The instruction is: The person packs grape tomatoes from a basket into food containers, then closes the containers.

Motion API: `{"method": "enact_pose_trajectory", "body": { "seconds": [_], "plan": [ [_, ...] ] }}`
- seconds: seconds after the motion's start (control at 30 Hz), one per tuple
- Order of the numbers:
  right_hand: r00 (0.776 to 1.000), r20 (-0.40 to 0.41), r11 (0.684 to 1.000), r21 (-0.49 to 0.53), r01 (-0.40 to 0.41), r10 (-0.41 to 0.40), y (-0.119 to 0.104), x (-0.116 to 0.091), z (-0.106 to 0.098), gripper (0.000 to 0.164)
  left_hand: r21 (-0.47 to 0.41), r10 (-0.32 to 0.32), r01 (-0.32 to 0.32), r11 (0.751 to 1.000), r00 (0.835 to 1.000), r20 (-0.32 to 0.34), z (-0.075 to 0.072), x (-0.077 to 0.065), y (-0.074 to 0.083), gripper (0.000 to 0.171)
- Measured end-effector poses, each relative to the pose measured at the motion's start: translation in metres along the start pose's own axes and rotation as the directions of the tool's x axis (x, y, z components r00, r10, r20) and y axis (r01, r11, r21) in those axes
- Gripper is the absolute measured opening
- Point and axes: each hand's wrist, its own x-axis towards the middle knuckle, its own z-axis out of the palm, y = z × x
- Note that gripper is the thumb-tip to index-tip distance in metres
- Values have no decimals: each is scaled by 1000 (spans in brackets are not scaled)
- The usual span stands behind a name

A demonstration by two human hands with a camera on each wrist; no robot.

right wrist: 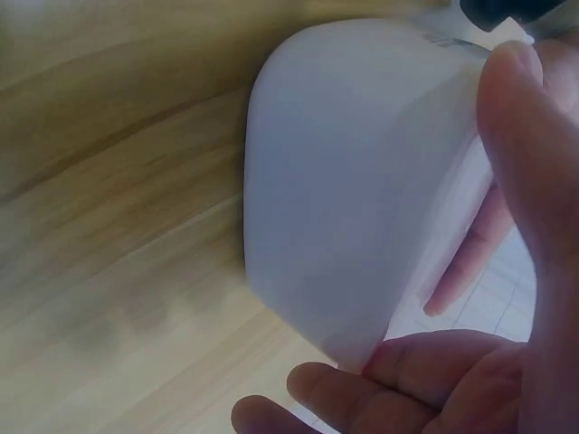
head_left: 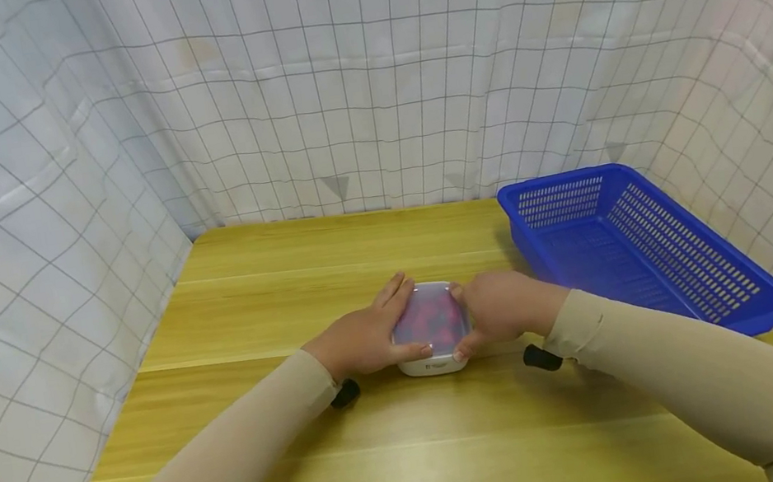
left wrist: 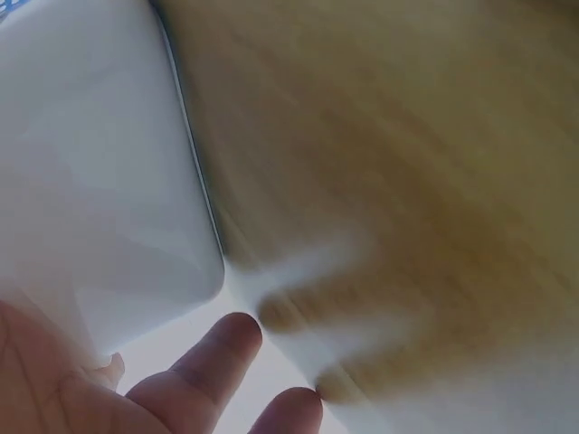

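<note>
A small white food container point(head_left: 435, 365) with a translucent lid point(head_left: 435, 313) sits on the table, and pinkish-red contents show through the lid. My left hand point(head_left: 367, 340) rests against its left side, thumb over the front of the lid. In the left wrist view, fairly straight fingers point(left wrist: 213, 371) lie beside the container's white wall point(left wrist: 99, 172). From the right, my right hand point(head_left: 505, 307) grips the container's edge with curled fingers, its thumb at the front corner. The right wrist view shows the container's side point(right wrist: 335, 172) between thumb and fingers.
A blue perforated plastic basket point(head_left: 600, 242) stands at the right of the wooden table point(head_left: 421, 469). White grid-patterned curtains point(head_left: 350, 96) surround the table at the back and both sides. Dark devices point(head_left: 542, 358) show beneath both wrists.
</note>
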Motion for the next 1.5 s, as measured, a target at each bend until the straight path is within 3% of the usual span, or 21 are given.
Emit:
{"method": "enact_pose_trajectory", "body": {
  "seconds": [0.17, 0.27, 0.4, 0.5, 0.87, 1.3, 1.5],
  "plan": [
    [999, 10, 999, 27, -31, 30, 0, 0, -1, 114, 3, 7, -7, 1000, 1000, 9, -3, -1, 1, 112],
    [1000, -1, 999, 43, -25, 25, 1, -1, -2, 113, 89, 28, -27, 996, 1000, -8, -6, -2, 4, 108],
    [998, -41, 998, 49, 41, -39, 2, -5, -1, 103, 248, 84, -76, 966, 996, -21, -9, -4, 11, 99],
    [993, -66, 994, 45, 99, -95, 2, -9, -1, 93, 297, 105, -95, 950, 994, -17, -11, -7, 15, 93],
    [989, -57, 988, 72, 139, -135, 3, -10, 1, 85, 213, 116, -107, 971, 993, -31, -6, -11, 17, 81],
    [992, -22, 989, 76, 124, -123, -2, -11, -1, 82, 189, 100, -94, 978, 995, -22, -2, -10, 17, 64],
    [992, -18, 988, 89, 130, -128, -3, -10, -3, 80, 199, 97, -95, 975, 995, 2, -6, -11, 17, 68]
  ]
}}
